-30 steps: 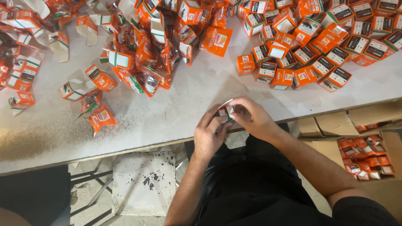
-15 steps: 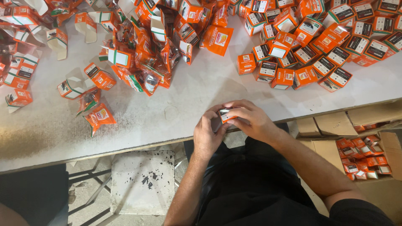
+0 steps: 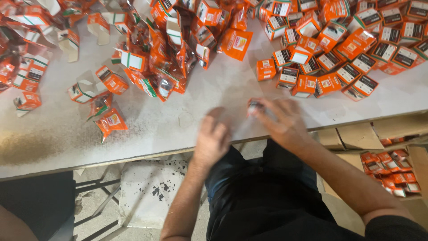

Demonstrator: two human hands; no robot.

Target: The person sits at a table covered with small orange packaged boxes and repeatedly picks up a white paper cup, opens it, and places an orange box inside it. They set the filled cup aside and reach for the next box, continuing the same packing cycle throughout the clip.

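Right hand (image 3: 285,122) pinches a small orange box (image 3: 255,107) at the white table's (image 3: 178,125) near edge, just below the closed-box cluster (image 3: 343,67), left hand (image 3: 213,138) spread flat beside it, empty, likely steadying

A scuffed, speckled white worktable (image 3: 169,129) stands over a grey concrete floor (image 3: 96,209) holding a stained pale slab (image 3: 149,192), with brown cardboard cartons (image 3: 356,136) alongside.

Small orange boxes (image 3: 327,42) clustered top right, orange pouches (image 3: 165,58) heaped centre, flattened cartons (image 3: 26,27) left
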